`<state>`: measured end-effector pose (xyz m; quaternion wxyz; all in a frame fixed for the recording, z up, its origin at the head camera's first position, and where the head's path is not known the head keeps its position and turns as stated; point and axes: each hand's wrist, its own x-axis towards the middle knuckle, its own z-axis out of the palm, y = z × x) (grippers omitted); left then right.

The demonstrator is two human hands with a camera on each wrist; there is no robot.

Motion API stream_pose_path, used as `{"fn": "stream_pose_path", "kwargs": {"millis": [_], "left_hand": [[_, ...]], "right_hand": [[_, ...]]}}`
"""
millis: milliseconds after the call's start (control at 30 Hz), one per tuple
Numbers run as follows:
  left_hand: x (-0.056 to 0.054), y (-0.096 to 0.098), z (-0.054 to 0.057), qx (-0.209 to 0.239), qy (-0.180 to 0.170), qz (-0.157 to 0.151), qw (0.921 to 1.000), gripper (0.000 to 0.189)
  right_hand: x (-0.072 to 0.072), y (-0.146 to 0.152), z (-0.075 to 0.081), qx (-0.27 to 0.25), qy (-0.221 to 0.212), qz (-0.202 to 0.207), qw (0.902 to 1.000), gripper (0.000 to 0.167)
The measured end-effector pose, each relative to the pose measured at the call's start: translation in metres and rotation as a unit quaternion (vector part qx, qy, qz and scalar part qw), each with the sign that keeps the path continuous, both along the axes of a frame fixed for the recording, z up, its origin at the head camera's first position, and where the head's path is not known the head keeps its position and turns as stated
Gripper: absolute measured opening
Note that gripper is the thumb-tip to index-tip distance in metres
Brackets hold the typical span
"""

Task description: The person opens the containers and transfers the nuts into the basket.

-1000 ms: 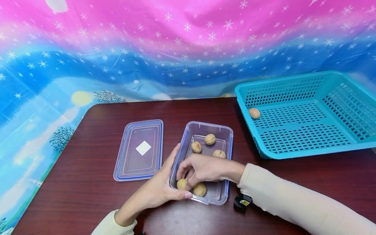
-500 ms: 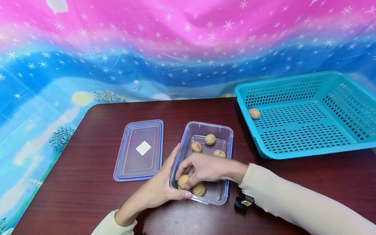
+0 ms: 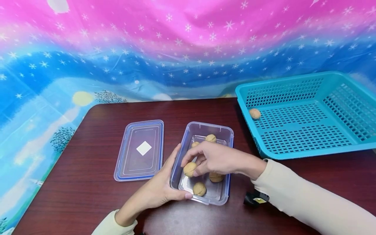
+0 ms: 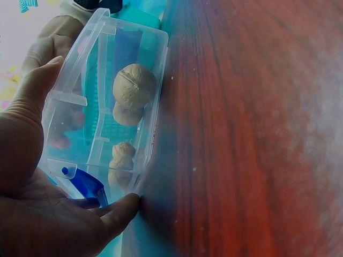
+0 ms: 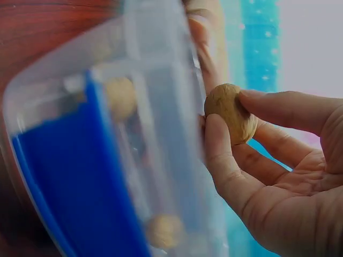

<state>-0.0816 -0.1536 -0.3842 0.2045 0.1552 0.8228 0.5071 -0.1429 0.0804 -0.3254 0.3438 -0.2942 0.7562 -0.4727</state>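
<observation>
In the head view, the right hand [image 3: 220, 158] pinches a walnut [image 3: 189, 169] over the clear container [image 3: 210, 124], where four other walnuts [image 3: 199, 189] show. The left hand [image 3: 158, 187] rests its straight fingers against the container's left side. Left of it a lid [image 3: 138, 160] lies on the bench [image 3: 94, 156]; right, a teal basket [image 3: 273, 155] holds another walnut [image 3: 255, 113]. In the left wrist view, a blue latch [image 4: 86, 184] sits near the palm. In the right wrist view, thumb and fingers [image 5: 218, 136] clasp the walnut.
</observation>
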Motion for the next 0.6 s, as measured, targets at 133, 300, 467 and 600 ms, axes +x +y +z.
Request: {"fn": "stream_pose_path", "kwargs": {"millis": [133, 300, 467, 600], "left_hand": [[0.0, 0.0, 0.0, 0.008, 0.009, -0.001, 0.9999, 0.136], [0.0, 0.001, 0.0, 0.005, 0.007, 0.002, 1.0, 0.136], [0.001, 0.001, -0.001, 0.005, 0.003, 0.005, 1.0, 0.135], [0.001, 0.002, -0.001, 0.004, 0.003, 0.008, 1.0, 0.136]], "right_hand": [[-0.004, 0.014, 0.014, -0.003, 0.028, -0.012, 0.9995, 0.029], [-0.01, 0.037, 0.035, 0.001, 0.047, -0.043, 0.998, 0.03], [-0.018, 0.063, 0.055, 0.037, 0.07, -0.077, 0.9939, 0.029], [-0.028, 0.083, 0.066, 0.056, 0.096, -0.093, 0.9895, 0.029]]}}
